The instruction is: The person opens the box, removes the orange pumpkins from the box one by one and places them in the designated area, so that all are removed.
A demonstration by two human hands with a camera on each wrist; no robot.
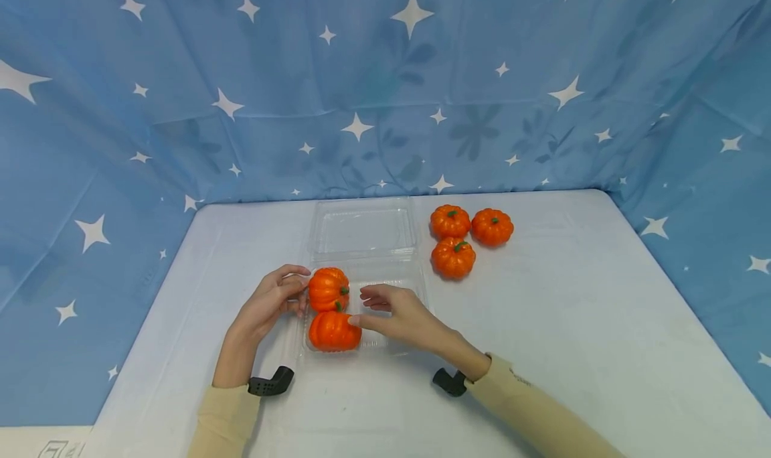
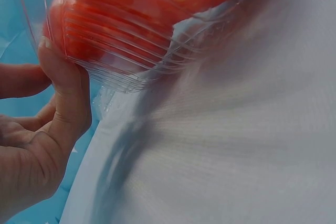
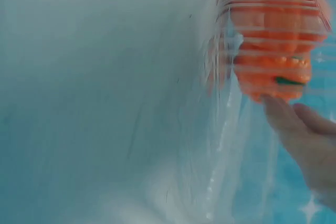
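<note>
A clear plastic clamshell box lies unfolded on the white table, its base nearer and its lid flat behind. Two small orange pumpkins sit in the left part of the base: a far pumpkin and a near pumpkin, stems toward the right. My left hand is at the box's left side, and in the left wrist view a fingertip touches the clear wall. From the right, my right hand reaches over the base, its thumb at the near pumpkin and its other fingers loosely bent, apart from the pumpkins.
Three more orange pumpkins stand close together right of the lid: a back-left pumpkin, a right pumpkin and a front pumpkin. A blue curtain with white stars hangs behind and beside the table.
</note>
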